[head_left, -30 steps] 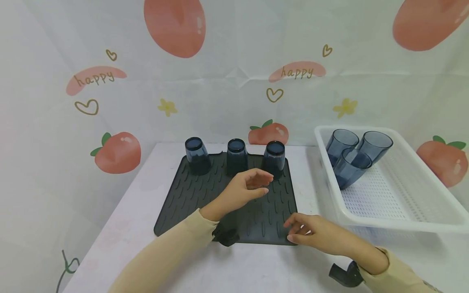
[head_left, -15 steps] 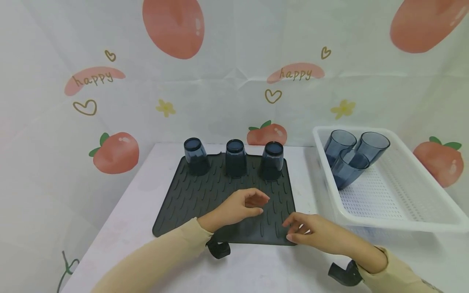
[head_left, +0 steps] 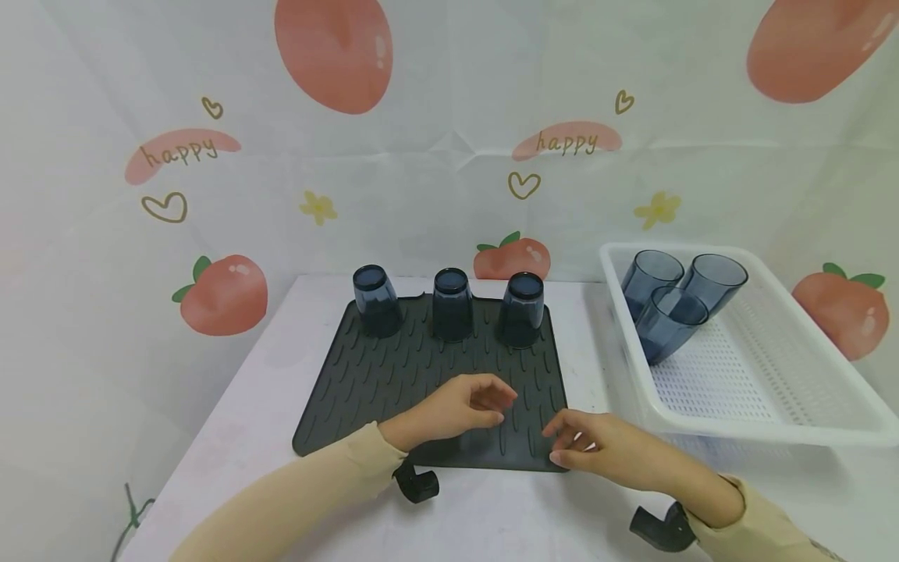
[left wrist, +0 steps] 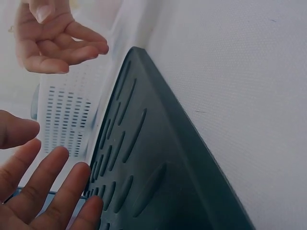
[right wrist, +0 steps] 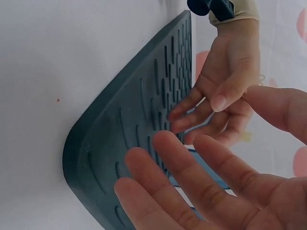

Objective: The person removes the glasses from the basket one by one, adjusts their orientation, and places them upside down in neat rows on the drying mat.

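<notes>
In the head view, my left hand hovers over the front half of a dark ribbed drying mat, its fingers loosely bent and holding nothing. By the mat's front right corner is my right hand, relaxed and likewise holding nothing. Three blue glasses stand upside down along the mat's back edge: a left one, a middle one and a right one. Both wrist views show the loose fingers of each hand, the left hand and the right hand, apart from the mat.
A white basket with a perforated floor stands at the right. Three blue glasses lean mouth-up in its back left corner. Behind the white table hangs a printed cloth.
My left hand has drawn back from the right glass toward the front of the mat and stays there. The right hand and the glasses keep their places.
</notes>
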Demonstrator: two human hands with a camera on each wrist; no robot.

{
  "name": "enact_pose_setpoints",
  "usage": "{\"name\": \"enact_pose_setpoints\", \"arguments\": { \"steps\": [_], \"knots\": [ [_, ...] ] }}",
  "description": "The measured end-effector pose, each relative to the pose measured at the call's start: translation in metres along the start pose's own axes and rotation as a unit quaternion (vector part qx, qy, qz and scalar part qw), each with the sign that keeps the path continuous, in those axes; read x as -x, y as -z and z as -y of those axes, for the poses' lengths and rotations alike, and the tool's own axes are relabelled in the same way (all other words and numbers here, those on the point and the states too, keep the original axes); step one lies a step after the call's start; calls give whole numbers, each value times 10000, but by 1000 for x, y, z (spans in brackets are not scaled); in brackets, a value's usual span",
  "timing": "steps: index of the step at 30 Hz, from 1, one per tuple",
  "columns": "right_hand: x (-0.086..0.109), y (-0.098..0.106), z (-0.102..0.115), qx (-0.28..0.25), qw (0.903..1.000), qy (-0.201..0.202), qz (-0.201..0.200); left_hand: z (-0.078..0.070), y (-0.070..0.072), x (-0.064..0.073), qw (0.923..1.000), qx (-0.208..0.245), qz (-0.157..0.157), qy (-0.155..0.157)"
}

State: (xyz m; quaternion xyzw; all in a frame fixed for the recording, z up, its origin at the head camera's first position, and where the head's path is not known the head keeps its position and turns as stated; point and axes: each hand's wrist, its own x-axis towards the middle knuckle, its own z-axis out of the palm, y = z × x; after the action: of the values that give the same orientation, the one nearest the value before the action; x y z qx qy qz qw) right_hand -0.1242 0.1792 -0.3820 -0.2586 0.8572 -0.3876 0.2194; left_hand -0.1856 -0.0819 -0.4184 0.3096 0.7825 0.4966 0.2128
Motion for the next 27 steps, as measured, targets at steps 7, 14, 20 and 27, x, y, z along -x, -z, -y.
{"name": "enact_pose_setpoints", "arguments": {
  "steps": [7, 14, 20, 27],
  "knots": [
    [2, 1, 1, -46, 9999, 37, -101, 0, -2, 0, 9999, -41, 123, -7],
    [6, 6, 7, -16, 9992, 169, -374, 0, -2, 0, 9998, 43, 184, 3],
    [11, 16, 14, 288, 9969, 202, -709, -4, -3, 1, 9998, 62, 178, 35],
    [18, 30, 21, 452, 9888, 621, -1277, -7, -3, 2, 9999, 47, 155, 60]
  ]
}}
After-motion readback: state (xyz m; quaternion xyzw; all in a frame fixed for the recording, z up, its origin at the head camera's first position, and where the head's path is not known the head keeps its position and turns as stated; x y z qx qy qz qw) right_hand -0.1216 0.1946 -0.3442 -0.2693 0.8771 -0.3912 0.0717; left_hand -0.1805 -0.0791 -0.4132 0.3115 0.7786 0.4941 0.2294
